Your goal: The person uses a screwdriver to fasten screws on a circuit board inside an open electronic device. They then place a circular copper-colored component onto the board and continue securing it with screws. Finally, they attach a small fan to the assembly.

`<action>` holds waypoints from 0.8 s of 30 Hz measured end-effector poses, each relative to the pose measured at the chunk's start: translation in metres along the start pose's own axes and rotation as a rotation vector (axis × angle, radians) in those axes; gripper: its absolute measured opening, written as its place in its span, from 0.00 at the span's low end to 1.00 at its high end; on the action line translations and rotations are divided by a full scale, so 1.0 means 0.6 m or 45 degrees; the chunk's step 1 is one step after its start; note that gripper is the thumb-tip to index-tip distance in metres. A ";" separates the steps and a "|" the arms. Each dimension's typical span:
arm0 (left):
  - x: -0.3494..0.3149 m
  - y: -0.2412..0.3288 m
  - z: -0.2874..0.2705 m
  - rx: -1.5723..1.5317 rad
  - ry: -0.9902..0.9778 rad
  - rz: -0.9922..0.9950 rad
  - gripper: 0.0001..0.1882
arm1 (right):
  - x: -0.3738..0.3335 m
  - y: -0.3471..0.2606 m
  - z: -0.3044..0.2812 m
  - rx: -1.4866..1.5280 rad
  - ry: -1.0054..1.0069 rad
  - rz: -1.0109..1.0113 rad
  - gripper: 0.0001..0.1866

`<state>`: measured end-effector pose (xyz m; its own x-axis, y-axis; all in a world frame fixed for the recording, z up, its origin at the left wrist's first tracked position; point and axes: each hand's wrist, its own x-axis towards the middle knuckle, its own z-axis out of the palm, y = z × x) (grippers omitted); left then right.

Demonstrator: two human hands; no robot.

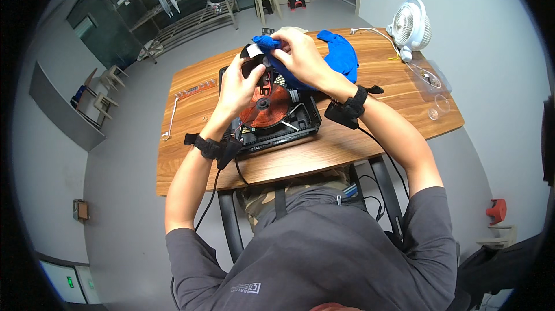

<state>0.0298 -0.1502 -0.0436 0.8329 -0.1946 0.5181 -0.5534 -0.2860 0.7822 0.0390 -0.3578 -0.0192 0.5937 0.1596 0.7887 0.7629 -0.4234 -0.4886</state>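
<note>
On the table lies an opened induction cooker, its black casing point(306, 129) exposing a round copper coil point(276, 112). Above the casing's far side, my left hand point(237, 88) grips a small dark part point(245, 53) with a white patch; its kind is mostly hidden by my fingers. My right hand point(300, 54) pinches a bunched end of a blue cloth point(342, 56) against that part. The rest of the cloth hangs below my right hand and spreads over the table to the right. Thin wires run inside the casing beside the coil.
A strip-like circuit board point(196, 89) and a white cable point(172, 117) lie on the table point(370, 137) at the left. At the right stand a white fan point(411, 25) and a clear plastic container point(428, 80). Cables trail from my wrist straps.
</note>
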 end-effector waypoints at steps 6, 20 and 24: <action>0.001 -0.010 0.001 -0.005 0.004 -0.063 0.19 | 0.003 -0.005 -0.004 0.013 -0.058 -0.022 0.13; 0.006 -0.017 -0.012 0.049 -0.001 -0.029 0.26 | 0.042 0.028 -0.083 0.012 -0.072 0.221 0.14; 0.009 -0.011 -0.012 0.046 0.024 -0.065 0.26 | 0.066 0.097 -0.143 -0.219 0.081 0.180 0.15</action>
<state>0.0379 -0.1426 -0.0436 0.8597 -0.1612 0.4847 -0.5098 -0.3292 0.7948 0.0850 -0.4530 0.0156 0.6698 0.0336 0.7418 0.6153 -0.5844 -0.5291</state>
